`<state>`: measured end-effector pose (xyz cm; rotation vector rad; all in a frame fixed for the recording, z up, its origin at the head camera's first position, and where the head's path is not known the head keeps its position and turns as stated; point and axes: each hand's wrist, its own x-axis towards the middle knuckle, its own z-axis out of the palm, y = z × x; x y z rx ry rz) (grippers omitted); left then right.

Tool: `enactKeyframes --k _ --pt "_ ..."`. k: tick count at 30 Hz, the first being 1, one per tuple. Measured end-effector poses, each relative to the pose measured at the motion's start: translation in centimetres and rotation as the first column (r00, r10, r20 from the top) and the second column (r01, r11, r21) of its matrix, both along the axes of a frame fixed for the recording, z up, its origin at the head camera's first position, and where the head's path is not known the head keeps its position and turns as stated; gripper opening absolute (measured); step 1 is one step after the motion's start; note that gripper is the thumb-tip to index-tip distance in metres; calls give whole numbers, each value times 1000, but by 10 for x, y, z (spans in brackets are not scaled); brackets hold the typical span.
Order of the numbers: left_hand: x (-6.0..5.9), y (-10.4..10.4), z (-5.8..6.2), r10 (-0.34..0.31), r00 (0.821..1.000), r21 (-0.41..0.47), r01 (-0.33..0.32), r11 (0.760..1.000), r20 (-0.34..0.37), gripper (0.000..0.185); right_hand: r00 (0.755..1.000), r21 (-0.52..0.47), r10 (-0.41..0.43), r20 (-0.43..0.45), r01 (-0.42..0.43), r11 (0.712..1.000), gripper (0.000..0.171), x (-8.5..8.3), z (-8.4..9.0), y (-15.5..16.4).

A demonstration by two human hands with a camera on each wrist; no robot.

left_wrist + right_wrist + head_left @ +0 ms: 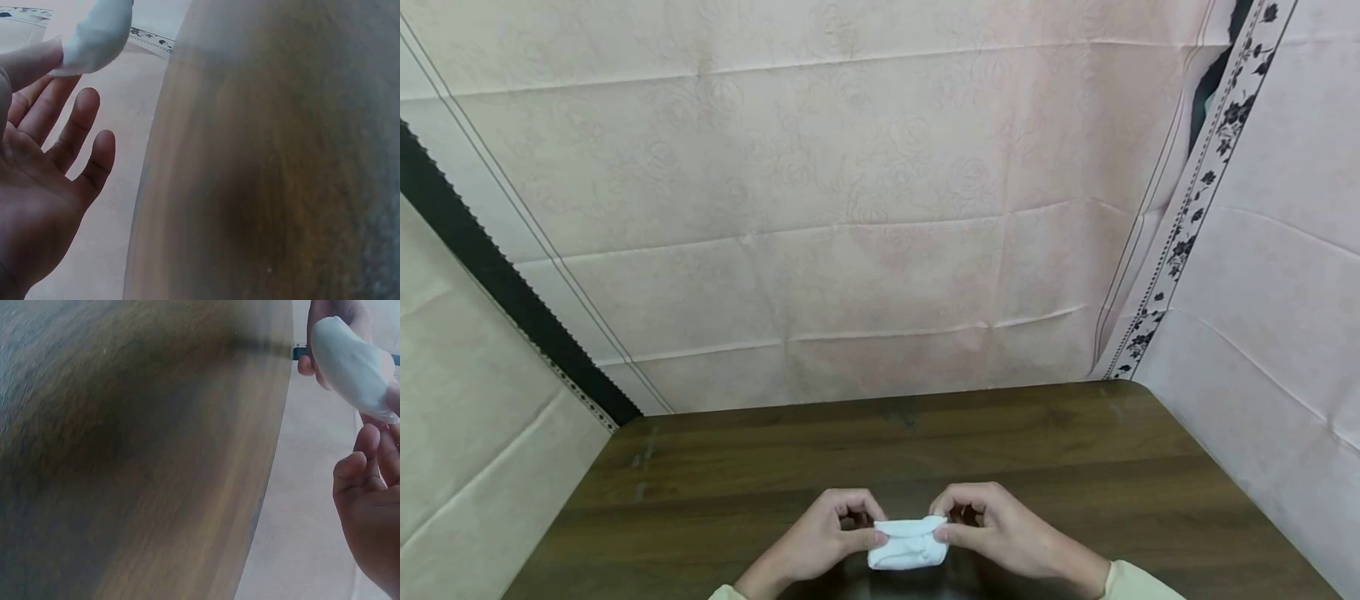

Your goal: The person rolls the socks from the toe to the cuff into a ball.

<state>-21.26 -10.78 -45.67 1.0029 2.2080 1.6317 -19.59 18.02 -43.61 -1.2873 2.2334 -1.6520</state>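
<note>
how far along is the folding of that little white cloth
Done: the white cloth already looks folded into a small, compact bundle, no loose ends spread on the wooden table. In hand: the left hand and right hand pinch its two ends, held just over the near table edge. Left: likely only a last tuck and setting it down; the bundle's underside is hidden.

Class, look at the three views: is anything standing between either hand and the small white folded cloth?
Nothing visible does. The left hand and the right hand each already pinch an end of the white cloth, held low over the wooden table. No other object shows near them on the table.
</note>
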Motion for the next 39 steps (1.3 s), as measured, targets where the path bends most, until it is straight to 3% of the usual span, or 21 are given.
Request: enactKeyframes --k 6,15,17,21,24,29,34,39 --pt "-3 0 -4 -18 999 -17 18 1000 27 14 989 6 74 125 -75 997 6 0 -2 -2" --pt "-6 0 -8 -46 999 -6 47 999 24 5 950 -5 219 222 -224 975 10 -6 -6 -4" --pt "-5 0 -8 -39 999 -8 39 999 27 5 952 -4 208 223 -212 977 10 -7 -6 -4" --pt "-4 -1 -6 -27 998 -21 28 999 54 8 975 33 103 198 -111 993 9 -7 -5 -5" --pt "-4 -1 -6 -64 995 -22 65 998 78 12 986 72 33 162 -45 996 9 -8 -3 -4" --pt "-4 7 -6 -115 989 3 115 993 96 11 998 93 25 54 -30 995 9 -9 -1 -5" --pt "-3 16 -5 -36 997 7 36 999 68 10 1000 142 -4 25 0 990 13 -9 1 -4" --pt "-2 21 -4 128 990 23 -130 991 67 10 998 196 -6 56 -5 981 14 -11 2 -4"
